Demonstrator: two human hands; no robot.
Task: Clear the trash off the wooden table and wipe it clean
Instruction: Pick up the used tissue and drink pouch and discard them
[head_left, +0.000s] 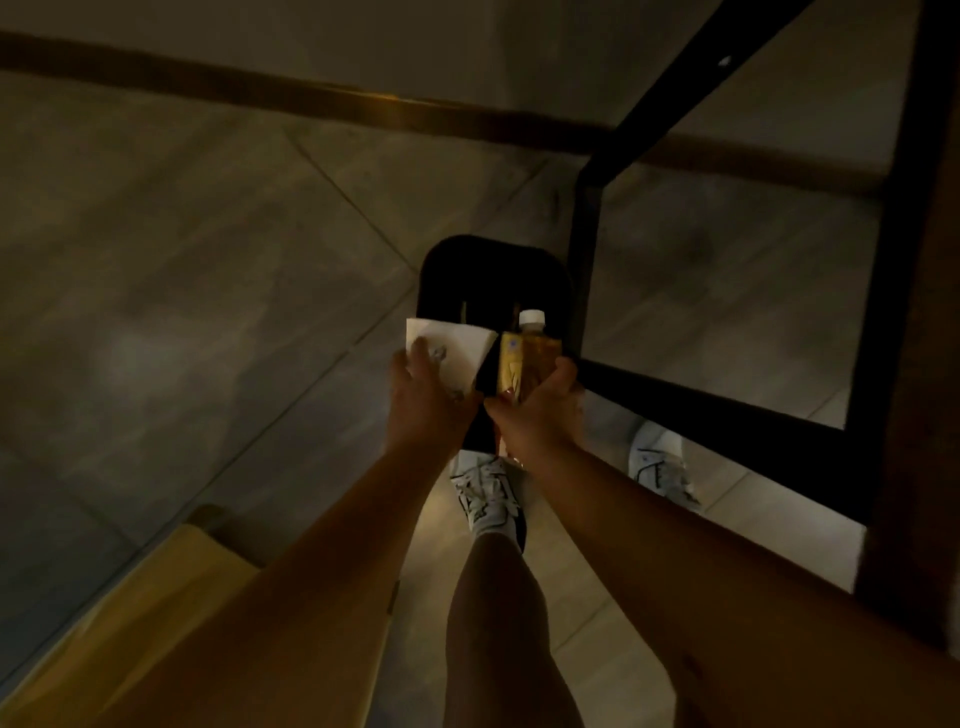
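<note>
Both hands (428, 395) (540, 402) hold trash above black bin (441, 265), beside table frame (582, 244).

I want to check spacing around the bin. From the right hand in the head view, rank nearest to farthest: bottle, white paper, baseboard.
1. Bottle, gripped in the right hand.
2. White paper, just left, held by the left hand.
3. Baseboard, far along the wall.

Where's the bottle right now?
Head view, centre: the bottle is gripped in the right hand, over the black bin, just right of the white paper.
</note>
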